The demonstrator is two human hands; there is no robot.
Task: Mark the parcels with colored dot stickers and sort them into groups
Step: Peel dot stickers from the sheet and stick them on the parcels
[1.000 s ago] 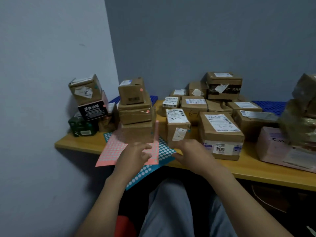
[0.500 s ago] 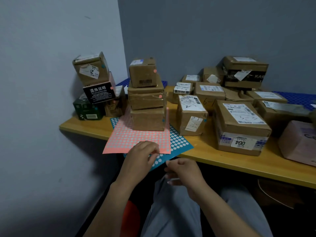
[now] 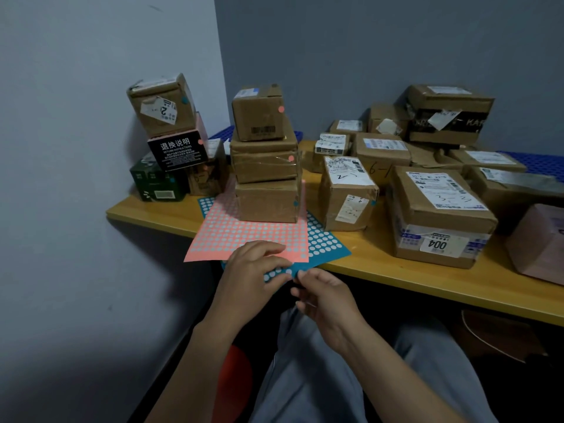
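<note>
At table (image 3: 396, 270) front edge, 2 dot-sticker sheets: pink sheet (image 3: 244, 236) over blue sheet (image 3: 323, 242), w/ 3 stacked parcels (image 3: 265, 166) standing on the pink one. Left hand (image 3: 253, 270) holds blue sheet's overhanging edge w/ curled fingers; right hand (image 3: 323, 297) pinches its corner.

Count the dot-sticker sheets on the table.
2. The pink sheet lies at the near edge of the table, under the stack of three boxes. The teal sheet lies beneath it, sticking out to the right and front. Further sheets could be hidden underneath.
</note>
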